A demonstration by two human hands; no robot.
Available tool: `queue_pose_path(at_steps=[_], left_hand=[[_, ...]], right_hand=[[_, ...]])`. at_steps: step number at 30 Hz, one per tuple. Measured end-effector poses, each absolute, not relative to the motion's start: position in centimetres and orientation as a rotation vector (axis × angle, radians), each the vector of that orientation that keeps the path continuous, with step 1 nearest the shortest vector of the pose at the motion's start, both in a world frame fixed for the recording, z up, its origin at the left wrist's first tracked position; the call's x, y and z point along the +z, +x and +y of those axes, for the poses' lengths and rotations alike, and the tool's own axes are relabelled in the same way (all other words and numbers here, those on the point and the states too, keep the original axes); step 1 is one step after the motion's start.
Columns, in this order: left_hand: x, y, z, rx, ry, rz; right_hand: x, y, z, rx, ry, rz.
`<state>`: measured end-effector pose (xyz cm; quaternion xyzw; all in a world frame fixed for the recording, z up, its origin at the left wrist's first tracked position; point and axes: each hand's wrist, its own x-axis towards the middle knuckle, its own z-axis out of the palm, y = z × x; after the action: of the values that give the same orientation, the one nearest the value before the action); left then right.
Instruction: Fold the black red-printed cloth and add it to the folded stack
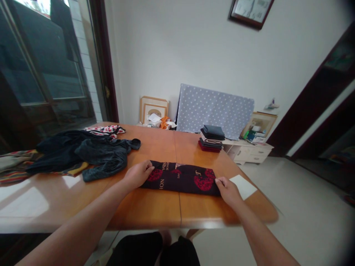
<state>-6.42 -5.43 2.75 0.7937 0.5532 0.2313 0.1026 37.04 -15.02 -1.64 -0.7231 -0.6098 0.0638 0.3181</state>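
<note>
A dark garment (184, 180) with red round prints and pale lettering is folded into a long strip on the wooden table (155, 212). My left hand (138, 173) pinches its left end, thumb and fingers closed on the fabric. At the opposite end, my right hand (229, 190) grips the right edge the same way. The strip lies nearly flat between both hands. Which kind of garment it is cannot be told from its folded shape.
Loose clothes (102, 155) lie heaped on the table's left. A stack of folded clothes (212, 138) stands at the back right. White paper (242, 187) lies beyond my right hand. Behind the table are a dotted grey cloth (215, 109) and a low white cabinet (252, 153).
</note>
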Motion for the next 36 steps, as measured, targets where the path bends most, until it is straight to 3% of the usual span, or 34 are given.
queue_pose_path(at_steps=[11, 19, 27, 36], left_hand=[[3.9, -5.3, -6.6, 0.537, 2.572, 1.922], [4.4, 0.6, -8.2, 0.73, 2.891, 1.359], [1.8, 4.8, -6.4, 0.656, 2.997, 1.223], [-0.4, 3.9, -4.9, 0.514, 2.902, 1.332]], right_hand=[[-1.4, 36.7, -15.0, 0.167, -1.981, -1.569], [1.5, 33.1, -15.5, -0.301, -1.867, -1.63], [2.0, 28.4, -11.9, -0.049, -1.94, -2.093], [0.3, 28.1, -11.1, 0.194, -1.954, -2.058]])
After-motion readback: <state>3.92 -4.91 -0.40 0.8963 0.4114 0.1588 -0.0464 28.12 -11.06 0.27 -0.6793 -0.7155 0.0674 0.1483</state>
